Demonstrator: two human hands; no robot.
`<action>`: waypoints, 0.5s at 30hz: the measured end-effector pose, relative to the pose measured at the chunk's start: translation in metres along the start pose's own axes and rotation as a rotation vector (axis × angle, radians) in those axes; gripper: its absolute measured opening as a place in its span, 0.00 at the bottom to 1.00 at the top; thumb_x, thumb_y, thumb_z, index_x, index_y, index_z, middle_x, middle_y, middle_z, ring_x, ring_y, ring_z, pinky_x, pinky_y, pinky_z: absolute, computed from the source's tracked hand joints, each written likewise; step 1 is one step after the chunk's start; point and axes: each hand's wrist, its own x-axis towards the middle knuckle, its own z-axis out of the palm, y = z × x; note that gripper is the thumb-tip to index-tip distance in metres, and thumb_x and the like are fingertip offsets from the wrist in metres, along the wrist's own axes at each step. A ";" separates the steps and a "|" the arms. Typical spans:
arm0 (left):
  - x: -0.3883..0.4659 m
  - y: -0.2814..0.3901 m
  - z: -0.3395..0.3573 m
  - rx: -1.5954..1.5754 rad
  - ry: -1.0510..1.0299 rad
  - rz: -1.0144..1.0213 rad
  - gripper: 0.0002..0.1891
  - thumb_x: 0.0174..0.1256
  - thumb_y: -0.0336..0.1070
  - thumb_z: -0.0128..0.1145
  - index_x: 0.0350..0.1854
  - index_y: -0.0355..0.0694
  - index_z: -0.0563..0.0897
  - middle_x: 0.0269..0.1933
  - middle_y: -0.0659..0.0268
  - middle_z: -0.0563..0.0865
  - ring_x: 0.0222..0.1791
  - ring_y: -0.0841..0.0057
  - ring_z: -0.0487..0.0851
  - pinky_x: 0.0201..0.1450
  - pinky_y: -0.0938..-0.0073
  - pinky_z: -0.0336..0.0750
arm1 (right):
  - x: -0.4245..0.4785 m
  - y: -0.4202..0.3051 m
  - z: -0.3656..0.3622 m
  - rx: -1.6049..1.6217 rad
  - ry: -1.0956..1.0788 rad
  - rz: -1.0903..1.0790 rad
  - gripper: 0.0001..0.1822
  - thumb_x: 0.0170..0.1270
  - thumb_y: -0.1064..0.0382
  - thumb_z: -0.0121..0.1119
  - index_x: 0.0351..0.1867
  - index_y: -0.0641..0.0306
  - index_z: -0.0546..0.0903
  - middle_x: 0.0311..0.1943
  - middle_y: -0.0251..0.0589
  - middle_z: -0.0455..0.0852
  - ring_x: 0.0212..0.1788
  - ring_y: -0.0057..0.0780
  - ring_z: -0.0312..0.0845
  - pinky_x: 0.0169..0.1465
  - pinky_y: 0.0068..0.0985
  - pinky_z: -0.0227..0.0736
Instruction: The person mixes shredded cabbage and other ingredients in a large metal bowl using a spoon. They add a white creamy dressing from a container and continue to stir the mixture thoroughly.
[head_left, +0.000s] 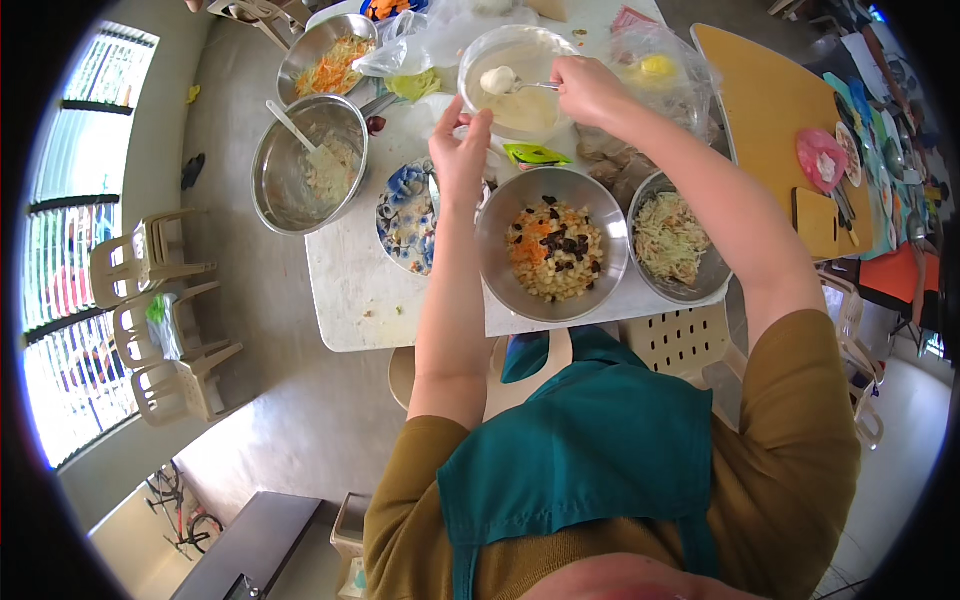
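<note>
My right hand (592, 90) grips a metal spoon (536, 85) over a translucent plastic tub (517, 37). A lump of creamy white dressing (498, 79) sits on the spoon, and pale dressing coats the tub's bottom. At the tub's near left side is my left hand (461, 150), thumb and forefinger apart against its wall; whether it grips the tub is unclear. Closest to my body stands a steel bowl (499, 289) of diced pale pieces, shredded carrot and dark raisins (566, 244). A green packet (536, 155) lies between tub and bowl.
Left of me are a steel bowl (262, 184) with a white spatula (292, 126), shredded vegetables (330, 67) and a blue-flowered plate (386, 232). A bowl of shredded salad (670, 236) stands right. Plastic bags (480, 22) lie behind the tub. A yellow table (765, 97) adjoins.
</note>
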 end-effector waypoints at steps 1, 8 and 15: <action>-0.001 0.005 0.001 -0.061 0.005 -0.031 0.30 0.60 0.30 0.66 0.63 0.21 0.72 0.32 0.69 0.78 0.27 0.86 0.76 0.30 0.83 0.71 | -0.007 0.003 -0.006 0.046 0.062 -0.011 0.10 0.58 0.71 0.52 0.40 0.68 0.81 0.37 0.55 0.86 0.41 0.49 0.83 0.45 0.40 0.75; 0.018 -0.008 -0.005 -0.079 -0.019 -0.053 0.35 0.59 0.35 0.70 0.66 0.24 0.70 0.31 0.72 0.78 0.28 0.85 0.76 0.26 0.84 0.66 | -0.037 0.028 -0.010 0.336 0.198 0.002 0.10 0.59 0.69 0.54 0.41 0.68 0.82 0.33 0.48 0.87 0.36 0.38 0.83 0.41 0.31 0.75; 0.032 -0.014 -0.013 -0.130 -0.051 -0.059 0.25 0.62 0.31 0.66 0.59 0.26 0.76 0.28 0.67 0.83 0.27 0.84 0.77 0.31 0.81 0.71 | -0.121 0.049 -0.063 0.454 0.399 0.046 0.10 0.64 0.66 0.57 0.43 0.67 0.82 0.32 0.42 0.86 0.34 0.27 0.82 0.40 0.26 0.75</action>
